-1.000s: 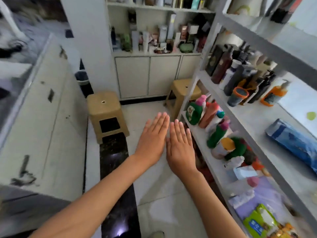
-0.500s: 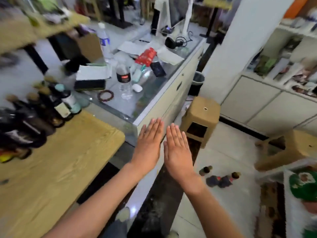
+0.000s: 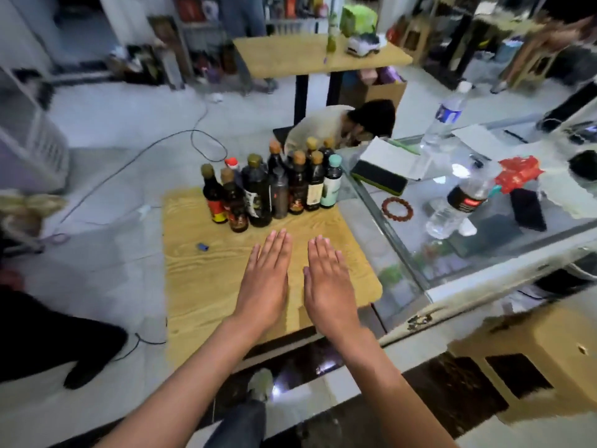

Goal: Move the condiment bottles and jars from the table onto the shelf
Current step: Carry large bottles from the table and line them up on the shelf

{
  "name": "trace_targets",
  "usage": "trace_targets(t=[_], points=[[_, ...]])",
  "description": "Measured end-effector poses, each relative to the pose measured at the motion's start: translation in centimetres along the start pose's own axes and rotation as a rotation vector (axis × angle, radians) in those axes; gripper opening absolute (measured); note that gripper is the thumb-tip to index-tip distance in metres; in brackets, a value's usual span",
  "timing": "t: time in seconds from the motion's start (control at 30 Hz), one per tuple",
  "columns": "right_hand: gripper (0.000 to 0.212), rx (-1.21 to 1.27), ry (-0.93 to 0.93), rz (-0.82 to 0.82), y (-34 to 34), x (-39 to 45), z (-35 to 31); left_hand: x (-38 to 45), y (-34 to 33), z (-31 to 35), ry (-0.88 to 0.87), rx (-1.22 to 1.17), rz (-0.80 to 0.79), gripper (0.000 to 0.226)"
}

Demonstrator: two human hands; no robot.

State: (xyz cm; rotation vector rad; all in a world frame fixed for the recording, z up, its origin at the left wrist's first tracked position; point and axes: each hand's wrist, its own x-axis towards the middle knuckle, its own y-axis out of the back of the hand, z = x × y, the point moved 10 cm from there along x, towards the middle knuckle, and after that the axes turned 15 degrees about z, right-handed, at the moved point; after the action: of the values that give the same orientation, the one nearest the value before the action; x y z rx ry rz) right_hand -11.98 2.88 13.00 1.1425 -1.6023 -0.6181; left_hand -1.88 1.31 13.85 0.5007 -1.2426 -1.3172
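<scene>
A small shop: glass display counter (image 3: 403, 240), cluttered goods racks (image 3: 200, 24).

**Operator appearance**

Both forearms are bare, with no sleeves showing. The left hand (image 3: 263, 282) and right hand (image 3: 329, 286) carry no gloves, rings or watch. Below, a blue denim trouser leg (image 3: 239, 425) and a light shoe (image 3: 260, 383) show.

We have one view only, a wide-angle head camera, looking forward and steeply down over the table (image 3: 206, 286) from its near edge. The left hand (image 3: 263, 279) and right hand (image 3: 326, 282) sit close, mid-frame, with the bottles (image 3: 274, 189) just beyond at the table's far end. The wide lens bends the edges, taking in the glass counter (image 3: 484, 253) at right and floor (image 3: 113, 140) at left; no second view overlaps.
</scene>
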Motion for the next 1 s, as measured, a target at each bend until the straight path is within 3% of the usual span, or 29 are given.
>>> trace_targets(t=[0.17,0.3,0.57,0.73,0.87,1.0], points=[[0.053,0.102,0.109,-0.095,-7.7,5.3,-6.2,2.3,1.6,-10.5,0.199,0.02,0.113,0.067],[0.053,0.211,0.09,-0.156,-13.5,10.0,-9.4,5.1,1.2,-17.6,0.316,0.038,0.145,0.062],[0.059,0.343,-0.23,-0.152,-21.0,19.0,-10.4,12.6,-2.1,-29.9,0.647,-0.267,0.248,0.054],[0.061,0.388,-0.394,-0.129,-23.6,21.7,-9.2,16.7,-6.9,-34.5,0.844,-0.388,0.148,0.065],[0.053,0.378,-0.408,-0.117,-25.0,23.0,-9.0,19.1,-10.0,-36.2,0.868,-0.559,0.09,0.071],[0.035,0.39,-0.474,-0.098,-26.3,23.2,-8.2,19.8,-11.6,-36.7,0.812,-0.635,0.088,0.04]])
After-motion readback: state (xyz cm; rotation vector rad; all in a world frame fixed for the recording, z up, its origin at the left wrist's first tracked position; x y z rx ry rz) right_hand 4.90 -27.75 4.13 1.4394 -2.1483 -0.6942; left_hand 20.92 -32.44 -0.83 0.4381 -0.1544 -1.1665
